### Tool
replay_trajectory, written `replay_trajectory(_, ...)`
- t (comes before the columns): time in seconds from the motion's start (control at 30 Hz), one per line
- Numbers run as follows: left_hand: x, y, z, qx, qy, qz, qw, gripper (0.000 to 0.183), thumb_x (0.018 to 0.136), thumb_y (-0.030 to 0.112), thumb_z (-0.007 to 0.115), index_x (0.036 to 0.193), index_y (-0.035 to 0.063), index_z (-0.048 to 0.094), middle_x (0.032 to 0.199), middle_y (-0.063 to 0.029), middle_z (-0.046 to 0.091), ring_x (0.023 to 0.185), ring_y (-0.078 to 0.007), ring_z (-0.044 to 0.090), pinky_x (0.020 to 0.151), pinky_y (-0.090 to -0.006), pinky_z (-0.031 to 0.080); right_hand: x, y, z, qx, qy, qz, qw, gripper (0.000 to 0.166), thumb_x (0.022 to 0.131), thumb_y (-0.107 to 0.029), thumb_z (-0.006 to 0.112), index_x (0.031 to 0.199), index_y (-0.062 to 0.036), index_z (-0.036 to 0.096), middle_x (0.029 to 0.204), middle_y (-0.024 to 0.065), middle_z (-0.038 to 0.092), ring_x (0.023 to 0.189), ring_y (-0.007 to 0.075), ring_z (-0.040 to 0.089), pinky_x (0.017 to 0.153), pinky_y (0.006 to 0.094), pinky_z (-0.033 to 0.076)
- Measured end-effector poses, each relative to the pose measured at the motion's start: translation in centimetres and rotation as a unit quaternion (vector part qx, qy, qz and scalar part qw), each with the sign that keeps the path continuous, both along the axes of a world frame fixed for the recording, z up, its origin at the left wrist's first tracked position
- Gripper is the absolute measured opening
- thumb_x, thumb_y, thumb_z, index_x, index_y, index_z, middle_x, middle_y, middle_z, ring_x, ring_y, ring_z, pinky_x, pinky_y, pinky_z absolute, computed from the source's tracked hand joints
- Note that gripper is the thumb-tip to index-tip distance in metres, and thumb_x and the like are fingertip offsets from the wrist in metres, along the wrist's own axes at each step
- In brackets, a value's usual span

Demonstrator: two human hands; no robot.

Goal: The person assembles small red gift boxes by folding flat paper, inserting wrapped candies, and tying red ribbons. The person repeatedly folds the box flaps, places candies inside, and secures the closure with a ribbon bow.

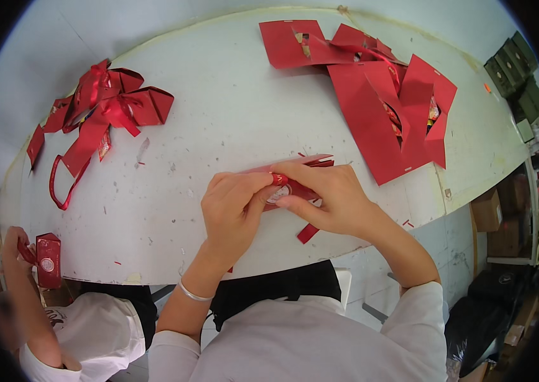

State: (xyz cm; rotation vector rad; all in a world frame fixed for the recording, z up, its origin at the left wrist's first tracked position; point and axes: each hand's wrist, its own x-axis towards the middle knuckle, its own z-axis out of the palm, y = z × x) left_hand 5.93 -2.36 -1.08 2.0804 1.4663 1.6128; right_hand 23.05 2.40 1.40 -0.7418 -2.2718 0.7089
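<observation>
In front of me a red paper gift box (pixel 305 189) lies on the white table (pixel 193 143), with a round pale emblem on its upper face. A red ribbon (pixel 279 179) with printed writing crosses the box. My left hand (pixel 231 205) pinches this ribbon above the emblem with thumb and fingers. From the right, my right hand (pixel 331 196) reaches over the box, its fingers at the ribbon and its thumb beside the emblem. A loose ribbon end (pixel 308 233) sticks out below my right hand. Both hands hide much of the box.
Folded red cartons (pixel 369 110) holding wrapped items lie at the upper right. Several ribbon-tied red boxes (pixel 116 102) are heaped at the left. A co-worker's hand (pixel 16 238) holds another red box (pixel 48 260) at lower left. Cardboard boxes (pixel 486 210) stand beyond the right edge.
</observation>
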Motion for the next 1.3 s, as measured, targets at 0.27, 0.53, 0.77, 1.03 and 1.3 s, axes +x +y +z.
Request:
replay_trajectory(0.27, 0.3, 0.0, 1.0, -0.088, -0.032, -0.013, 0.996, 0.009, 0.075, 0.005, 0.069, 0.083, 0.0072, 0.065, 0.077, -0.0019, 0.065, 0.072, -0.0173, 0.056, 0.071, -0.0291, 0.04, -0.4, 0.0, -1.8, -0.107, 0.125, -0.02, 0.986, 0.014, 0.09, -0.012, 0.055, 0.1, -0.005, 0.061, 0.066, 0.0099, 0.059, 0.055, 0.0236, 0.056, 0.051, 0.0294, 0.043)
replay_trajectory(0.53, -0.5, -0.1, 1.5, -0.099, 0.023, -0.024, 0.995, 0.006, 0.076, 0.004, 0.067, 0.082, 0.0067, 0.066, 0.075, -0.0021, 0.065, 0.069, -0.0187, 0.055, 0.071, -0.0302, 0.04, 1.8, 1.3, 0.5, -0.277, 0.06, 0.011, 0.959, 0.012, 0.087, -0.012, 0.059, 0.087, 0.0008, 0.059, 0.062, 0.0117, 0.055, 0.052, 0.0188, 0.052, 0.05, 0.0295, 0.042)
replay_trajectory(0.77, 0.0, 0.5, 2.0, -0.069, 0.072, -0.044, 0.994, 0.027, 0.074, 0.0, 0.066, 0.099, 0.0086, 0.061, 0.075, -0.0038, 0.063, 0.068, -0.0204, 0.055, 0.073, -0.0316, 0.041, 0.1, 2.7, 5.5, -0.284, -0.028, -0.069, 0.956, 0.024, 0.084, -0.013, 0.065, 0.068, 0.0035, 0.055, 0.052, 0.0011, 0.046, 0.05, 0.005, 0.038, 0.046, 0.0246, 0.034)
replay_trajectory(1.03, -1.3, 0.9, 3.1, -0.216, 0.039, -0.12, 0.968, 0.021, 0.078, -0.008, 0.059, 0.097, -0.0001, 0.062, 0.083, -0.0092, 0.063, 0.073, -0.0128, 0.059, 0.065, -0.0254, 0.049, 0.2, -2.2, 1.3, 0.148, -0.108, 0.048, 0.982, 0.011, 0.075, -0.006, 0.063, 0.084, -0.0011, 0.059, 0.093, 0.0118, 0.057, 0.068, 0.0231, 0.057, 0.051, 0.0309, 0.046)
replay_trajectory(1.3, -2.0, 1.3, 4.9, -0.363, -0.099, -0.182, 0.908, 0.02, 0.08, -0.008, 0.059, 0.098, -0.0005, 0.062, 0.085, -0.0041, 0.062, 0.077, -0.0105, 0.057, 0.072, -0.0231, 0.049, 0.4, -0.7, -2.8, 0.359, -0.012, 0.01, 0.933, 0.024, 0.069, -0.004, 0.065, 0.091, 0.0025, 0.061, 0.105, 0.0159, 0.055, 0.084, 0.0264, 0.06, 0.067, 0.0316, 0.05)
